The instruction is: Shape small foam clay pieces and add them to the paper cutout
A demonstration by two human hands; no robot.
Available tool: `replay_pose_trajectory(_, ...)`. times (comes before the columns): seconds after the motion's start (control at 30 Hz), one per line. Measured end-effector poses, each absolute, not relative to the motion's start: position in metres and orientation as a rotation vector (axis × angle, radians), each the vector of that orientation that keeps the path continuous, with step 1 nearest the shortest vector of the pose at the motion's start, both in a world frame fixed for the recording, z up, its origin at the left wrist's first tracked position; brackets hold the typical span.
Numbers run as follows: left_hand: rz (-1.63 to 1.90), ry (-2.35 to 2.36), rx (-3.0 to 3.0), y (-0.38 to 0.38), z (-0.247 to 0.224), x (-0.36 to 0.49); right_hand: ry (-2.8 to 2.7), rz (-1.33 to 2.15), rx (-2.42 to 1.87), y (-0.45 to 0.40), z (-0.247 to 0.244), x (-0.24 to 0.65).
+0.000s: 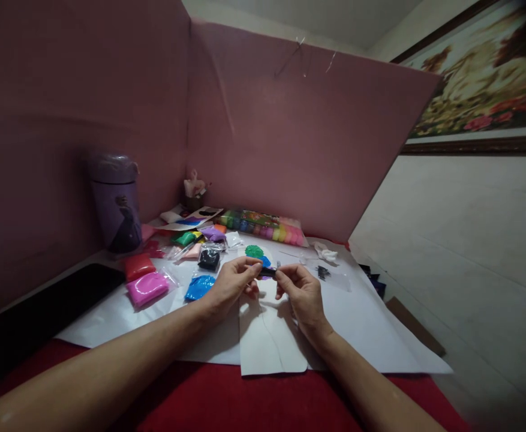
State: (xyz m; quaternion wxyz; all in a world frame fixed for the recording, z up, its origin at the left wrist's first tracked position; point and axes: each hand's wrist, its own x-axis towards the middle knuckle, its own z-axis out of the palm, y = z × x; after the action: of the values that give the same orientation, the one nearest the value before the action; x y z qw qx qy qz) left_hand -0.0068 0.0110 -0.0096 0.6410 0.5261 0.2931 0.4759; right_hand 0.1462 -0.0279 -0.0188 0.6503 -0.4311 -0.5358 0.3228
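Observation:
A small black strip (268, 272) is stretched between my two hands, above a white card (271, 342). My left hand (240, 279) pinches its left end between thumb and fingers. The right end is pinched by my right hand (301, 294). Just behind the hands, green textured clay (254, 251) and blue clay (265, 261) lie at the top of the card, with a bit of purple partly hidden by the strip. A thin line runs down the card.
Bags of red (139, 267), pink (148, 289), blue (200, 288) and black clay (209, 258) lie left. Behind stand a purple tumbler (116, 204) and a long pack of coloured clay (263, 227). A clear bag with black bits (323, 273) lies right.

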Motion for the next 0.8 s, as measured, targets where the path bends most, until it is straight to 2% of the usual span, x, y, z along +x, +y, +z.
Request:
replay_pose_trajectory(0.27, 0.956, 0.572, 1.249, 0.010, -0.007, -0.008, -1.239, 0.670, -1.052, -0.027, -0.021, 0.146)
replay_pose_trajectory(0.8, 0.960, 0.645, 1.423, 0.008, -0.006, -0.005, -1.393, 0.712, -0.995, -0.038, -0.020, 0.141)
